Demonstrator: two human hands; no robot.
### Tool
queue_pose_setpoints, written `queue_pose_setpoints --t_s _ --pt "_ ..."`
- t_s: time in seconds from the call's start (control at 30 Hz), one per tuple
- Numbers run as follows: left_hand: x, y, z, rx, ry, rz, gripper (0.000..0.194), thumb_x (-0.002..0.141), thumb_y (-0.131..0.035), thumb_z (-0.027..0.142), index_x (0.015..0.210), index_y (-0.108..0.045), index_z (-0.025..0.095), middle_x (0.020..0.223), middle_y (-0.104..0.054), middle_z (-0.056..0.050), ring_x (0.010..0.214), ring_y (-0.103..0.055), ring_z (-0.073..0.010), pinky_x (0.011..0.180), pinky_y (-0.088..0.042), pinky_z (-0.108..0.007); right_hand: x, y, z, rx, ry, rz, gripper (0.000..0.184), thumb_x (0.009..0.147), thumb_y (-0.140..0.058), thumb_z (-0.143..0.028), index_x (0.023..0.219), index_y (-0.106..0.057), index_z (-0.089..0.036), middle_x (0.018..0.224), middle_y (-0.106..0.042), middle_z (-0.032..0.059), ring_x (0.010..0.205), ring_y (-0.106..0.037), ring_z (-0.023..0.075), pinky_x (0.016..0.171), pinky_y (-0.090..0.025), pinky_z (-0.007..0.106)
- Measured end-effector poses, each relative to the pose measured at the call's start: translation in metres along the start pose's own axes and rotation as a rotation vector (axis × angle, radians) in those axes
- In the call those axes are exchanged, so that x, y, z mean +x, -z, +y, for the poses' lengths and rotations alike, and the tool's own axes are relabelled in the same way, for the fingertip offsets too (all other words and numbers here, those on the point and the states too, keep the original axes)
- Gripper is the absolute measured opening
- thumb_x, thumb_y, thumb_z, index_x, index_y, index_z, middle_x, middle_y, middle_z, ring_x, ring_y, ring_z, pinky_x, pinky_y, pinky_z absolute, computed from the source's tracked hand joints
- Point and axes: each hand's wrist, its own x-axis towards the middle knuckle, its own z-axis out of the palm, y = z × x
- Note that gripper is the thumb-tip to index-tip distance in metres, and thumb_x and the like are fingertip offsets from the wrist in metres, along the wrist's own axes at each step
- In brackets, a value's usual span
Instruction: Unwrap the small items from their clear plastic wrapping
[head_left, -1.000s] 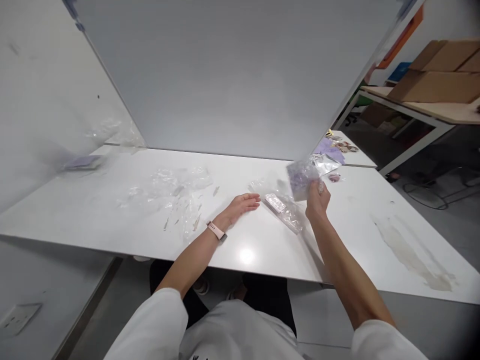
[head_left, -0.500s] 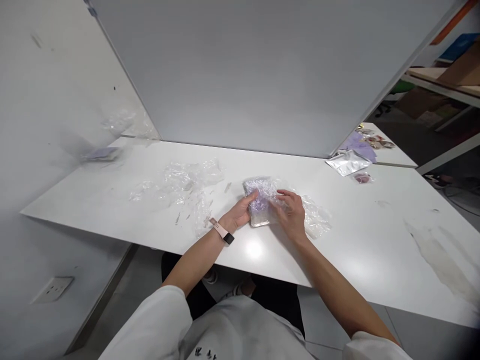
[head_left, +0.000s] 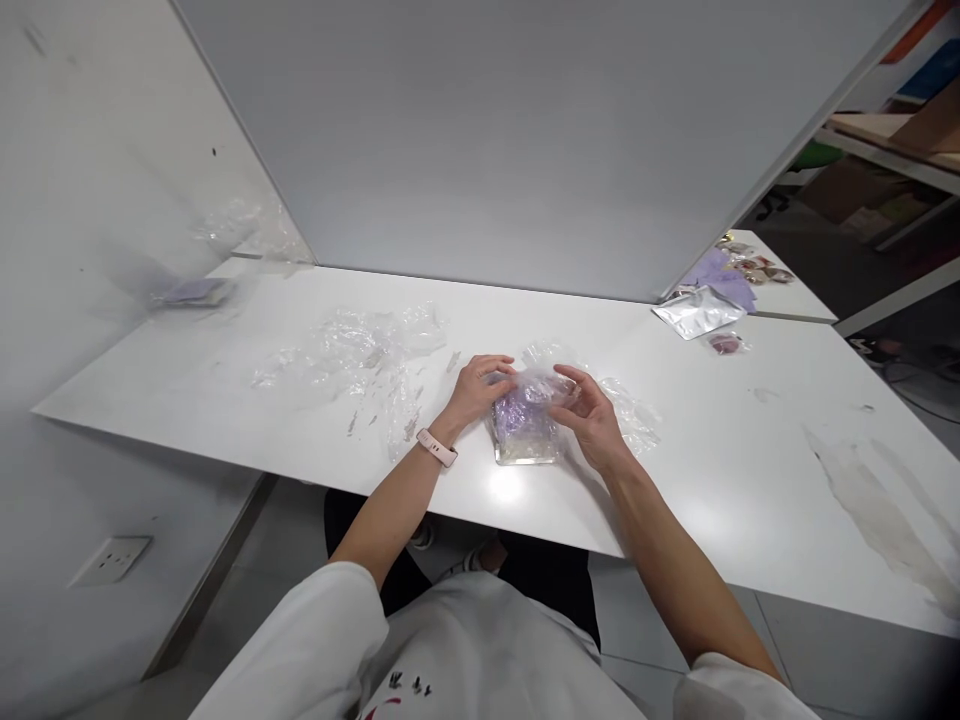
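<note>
A flat packet (head_left: pixel 525 440) with purple contents and a silvery lower edge lies on the white table, with a crinkled clear plastic bag (head_left: pixel 541 386) around it. At its upper left, my left hand (head_left: pixel 474 390) is closed with thumb and fingers on the bag's edge. My right hand (head_left: pixel 598 425) grips the same bag from the right, its thumb and index finger bent around the loose plastic. The exact fingertip contact is hidden in the shiny folds. Just right of my right hand lies another crumpled clear plastic piece (head_left: pixel 636 418).
Crumpled clear plastic (head_left: pixel 360 345) spreads over the table's left half. A purple packet (head_left: pixel 196 291) sits by the left wall. At the right are a silver pouch (head_left: pixel 697 312), a small reddish packet (head_left: pixel 725 344) and purple sheets (head_left: pixel 716 278). A grey panel (head_left: pixel 480 150) rises behind the table.
My left hand has moved from the packet's left side up to its top edge. My right hand has shifted slightly right, and the bag's loose plastic is now gathered between both hands.
</note>
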Motion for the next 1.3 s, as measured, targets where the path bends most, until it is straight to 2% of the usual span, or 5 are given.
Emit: queue_pose_setpoints --t_s 0.2,0.4,0.6,0.87,1.3 --pt "0.012 0.011 -0.014 -0.524 0.262 0.291 0.014 0.078 -0.072 0.024 0.075 -0.060 0.017 0.073 -0.066 0.001 0.072 -0.063 -0.0128 0.078 -0.049 -0.028 -0.006 0.011 -0.009 0.010 0.036 -0.145 0.062 0.077 -0.080 -0.031 0.135 -0.059 -0.037 0.123 -0.066 0.0046 0.104 -0.062 0.0193 0.085 -0.054 0.037" --pt "0.020 0.028 -0.015 -0.926 0.527 0.440 0.002 0.085 -0.065 0.014 0.085 -0.065 0.012 0.085 -0.074 -0.008 0.080 -0.070 -0.0171 0.088 -0.052 -0.032 -0.012 0.028 -0.022 -0.139 -0.096 -1.042 0.034 0.085 -0.073 -0.038 0.116 -0.074 -0.024 0.107 -0.074 0.0066 0.091 -0.067 0.0179 0.088 -0.055 0.039" --pt "0.015 0.016 -0.007 -1.075 0.548 0.319 0.010 0.091 -0.062 0.016 0.096 -0.068 0.010 0.093 -0.075 -0.010 0.087 -0.071 -0.0173 0.094 -0.051 -0.032 -0.009 0.008 -0.009 -0.305 -0.021 -0.177 0.069 0.085 -0.070 -0.053 0.148 -0.048 -0.035 0.148 -0.050 0.0098 0.122 -0.057 0.0298 0.101 -0.050 0.052" --pt "-0.011 -0.015 0.018 -1.100 0.511 -0.031 0.062 0.085 -0.061 0.066 0.117 -0.068 0.013 0.105 -0.073 -0.013 0.110 -0.066 -0.0308 0.099 -0.048 -0.044 -0.009 -0.030 0.007 -0.330 0.006 -0.410 0.116 0.078 -0.074 -0.061 0.161 0.004 -0.036 0.169 0.005 0.0010 0.156 -0.002 0.0306 0.126 -0.013 0.054" --pt "-0.010 -0.013 0.023 -0.801 0.397 -0.043 0.064 0.082 -0.074 0.049 0.138 -0.054 0.027 0.129 -0.063 -0.008 0.125 -0.055 -0.0253 0.104 -0.042 -0.038 -0.003 -0.027 -0.004 0.287 -0.384 -0.070 0.055 0.083 -0.063 -0.061 0.123 -0.068 -0.023 0.110 -0.074 0.0090 0.107 -0.069 0.0308 0.089 -0.058 0.045"
